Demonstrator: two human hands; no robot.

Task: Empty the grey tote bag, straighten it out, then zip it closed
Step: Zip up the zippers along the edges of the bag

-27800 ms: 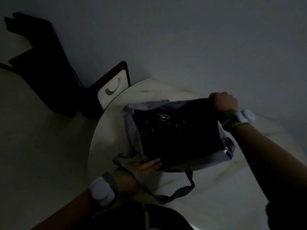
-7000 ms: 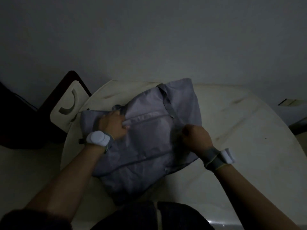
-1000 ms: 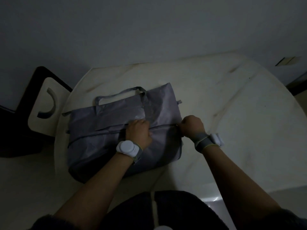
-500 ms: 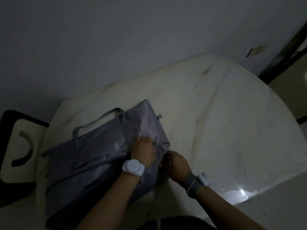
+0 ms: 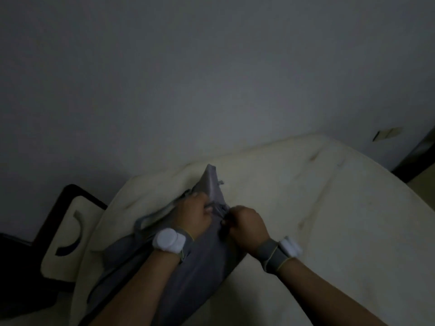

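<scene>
The grey tote bag (image 5: 200,267) lies on the pale round table (image 5: 329,208), running from the lower left up to a raised corner near the middle. My left hand (image 5: 195,214) presses and grips the bag fabric close to that right end. My right hand (image 5: 247,225) is closed in a pinch at the bag's end, just right of the left hand, on what looks like the zipper pull; the pull itself is hidden by my fingers. One grey strap (image 5: 150,220) loops out to the left.
A dark-framed chair with a pale seat (image 5: 68,234) stands at the table's left edge. A grey wall (image 5: 211,78) rises right behind the table. The room is dim.
The view has tilted. Both hands have drawn closer together at the bag's right end, and that corner of the bag now stands lifted off the table.
</scene>
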